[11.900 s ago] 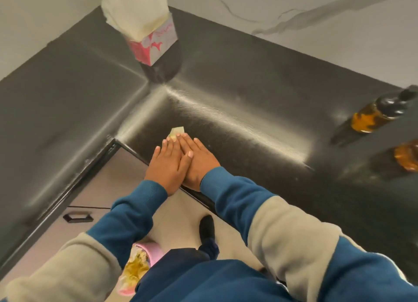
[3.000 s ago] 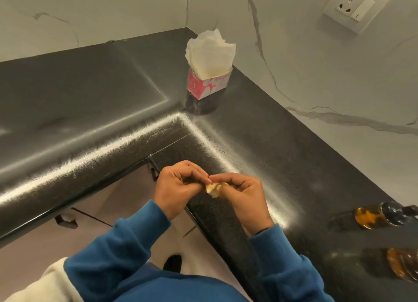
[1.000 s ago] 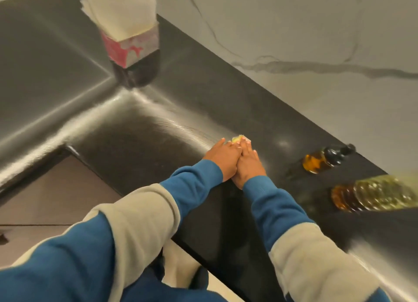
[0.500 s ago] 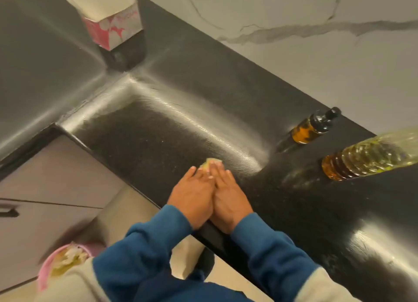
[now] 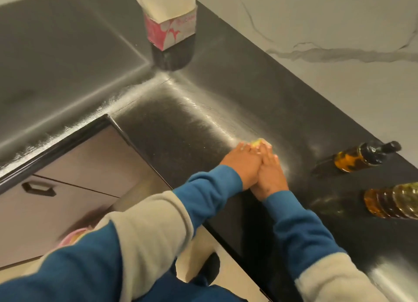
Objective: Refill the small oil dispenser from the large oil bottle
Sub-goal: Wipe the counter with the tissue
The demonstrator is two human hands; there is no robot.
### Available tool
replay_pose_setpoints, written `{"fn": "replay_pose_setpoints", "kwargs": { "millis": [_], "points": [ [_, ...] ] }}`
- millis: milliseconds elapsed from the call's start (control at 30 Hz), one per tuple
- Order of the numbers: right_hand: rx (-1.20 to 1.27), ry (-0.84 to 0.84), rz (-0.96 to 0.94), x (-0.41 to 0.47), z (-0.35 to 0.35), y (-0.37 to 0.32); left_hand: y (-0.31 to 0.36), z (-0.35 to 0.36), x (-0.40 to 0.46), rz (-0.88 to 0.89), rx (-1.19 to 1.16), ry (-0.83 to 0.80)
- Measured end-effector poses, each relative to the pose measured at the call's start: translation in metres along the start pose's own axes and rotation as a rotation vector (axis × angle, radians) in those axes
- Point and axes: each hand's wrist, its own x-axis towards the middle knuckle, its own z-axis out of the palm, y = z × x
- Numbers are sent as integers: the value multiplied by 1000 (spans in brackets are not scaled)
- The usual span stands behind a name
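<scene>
The small oil dispenser (image 5: 366, 156), amber glass with a black pump top, stands on the black counter (image 5: 181, 125) at the right. Just nearer is the large oil bottle (image 5: 393, 202), ribbed clear plastic with golden oil, cut off by the frame edge. My left hand (image 5: 243, 163) and my right hand (image 5: 269, 175) lie flat side by side on the counter, left of the dispenser and apart from it. Their fingertips press a small yellow-stained folded tissue (image 5: 260, 142) onto the surface. Neither hand touches a bottle.
A pink-and-white tissue box (image 5: 172, 30) with white tissue sticking out stands in the counter's back corner. The marble wall (image 5: 316, 19) runs behind the bottles. Below the counter edge are drawers with a dark handle (image 5: 38, 188) and a pink bin (image 5: 74, 236).
Both hands, still together on the tissue, have slid it across the counter: back toward the front edge, then out again toward the dispenser. The bottles have not moved.
</scene>
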Motion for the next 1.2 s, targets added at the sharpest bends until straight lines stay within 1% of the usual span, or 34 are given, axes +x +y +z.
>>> {"fn": "replay_pose_setpoints", "kwargs": {
  "millis": [100,200,267,367,400,467,533,600,667,700,733,767,833,967,1033,1100,1200],
  "points": [
    [-61,-28,51,-29,14,4,14,11,-18,91,59,-17],
    [-79,-61,2,-54,21,-22,4,16,-56,118,60,-46],
    [-69,-79,-85,-60,23,-55,-18,14,-86,101,18,-67],
    [-82,-32,-281,-58,28,-104,-62,10,-132,55,-50,-44],
    [-57,-42,-333,-53,28,-119,-76,10,-145,28,-95,-34],
    [-16,-66,-425,-35,27,-136,-103,10,-161,-41,-140,-2],
    [-72,-23,-472,-5,23,-132,-124,11,-168,-97,-84,-6],
    [-104,27,-403,36,12,-115,-139,18,-167,-135,-127,35],
    [-78,40,-234,72,-5,-93,-146,21,-165,-180,-231,95],
    [-65,41,-159,87,-12,-86,-149,18,-163,-217,-284,155],
    [-57,58,-121,96,-17,-84,-151,19,-160,-253,-335,212],
    [-61,78,-130,99,-19,-90,-154,18,-158,-283,-378,255],
    [-79,82,-264,90,-13,-118,-156,19,-155,-337,-460,312],
    [-130,-57,-664,45,10,-186,-164,29,-161,-386,-504,334],
    [-183,-61,-755,52,12,-197,-170,32,-166,-410,-504,335],
    [-205,-35,-715,83,5,-198,-177,32,-168,-434,-504,347],
    [-190,0,-512,141,-15,-200,-191,27,-159,-455,-490,361]
  ]
}}
